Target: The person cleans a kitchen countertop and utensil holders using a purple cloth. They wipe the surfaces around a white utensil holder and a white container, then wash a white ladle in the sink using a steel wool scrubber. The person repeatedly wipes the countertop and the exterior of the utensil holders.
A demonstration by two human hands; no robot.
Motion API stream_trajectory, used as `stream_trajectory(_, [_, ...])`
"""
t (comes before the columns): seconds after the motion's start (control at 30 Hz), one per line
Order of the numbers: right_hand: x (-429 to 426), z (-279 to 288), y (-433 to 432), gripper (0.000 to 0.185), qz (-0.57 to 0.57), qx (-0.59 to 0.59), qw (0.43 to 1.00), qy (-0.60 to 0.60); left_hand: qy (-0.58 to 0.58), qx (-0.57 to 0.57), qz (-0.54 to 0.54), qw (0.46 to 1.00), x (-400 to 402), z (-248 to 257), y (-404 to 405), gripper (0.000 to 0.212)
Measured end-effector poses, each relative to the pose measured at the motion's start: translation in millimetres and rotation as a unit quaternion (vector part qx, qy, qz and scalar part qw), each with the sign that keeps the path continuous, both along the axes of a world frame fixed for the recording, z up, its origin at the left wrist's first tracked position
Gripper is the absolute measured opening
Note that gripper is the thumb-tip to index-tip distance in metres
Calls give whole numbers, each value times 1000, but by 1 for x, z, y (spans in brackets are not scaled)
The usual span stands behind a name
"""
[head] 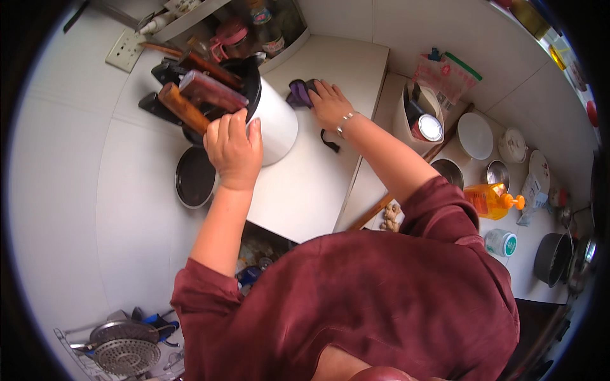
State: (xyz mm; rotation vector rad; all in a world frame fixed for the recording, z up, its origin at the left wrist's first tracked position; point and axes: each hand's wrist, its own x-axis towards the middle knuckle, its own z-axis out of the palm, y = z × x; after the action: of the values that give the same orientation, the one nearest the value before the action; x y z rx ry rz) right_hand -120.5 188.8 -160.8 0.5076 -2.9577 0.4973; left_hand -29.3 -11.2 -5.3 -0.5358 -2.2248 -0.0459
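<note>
My left hand [236, 147] grips the black rim of a white knife holder [279, 124], which is tilted over the counter. Wooden and black handles stick out of the holder, among them an orange-brown wooden handle [183, 107] and a dark red one [214, 90] just above my fingers. To the right, my right hand [331, 102] presses a purple and dark cloth [300, 93] flat on the white countertop [305, 200]. A short black strap [329, 142] lies near that wrist.
A corner shelf [286, 52] holds bottles and a pink-lidded jar. Beside the counter stand a utensil bin [419, 114], an orange pump bottle [493, 201], a ginger root [391, 217] and several bowls. A wire rack [71, 352] with strainers is at lower left.
</note>
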Motion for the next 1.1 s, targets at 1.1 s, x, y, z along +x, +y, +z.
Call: stream_trajectory(1.1, [33, 56, -3, 25, -146, -433, 880, -127, -276, 640, -105, 710, 37, -107, -54, 79])
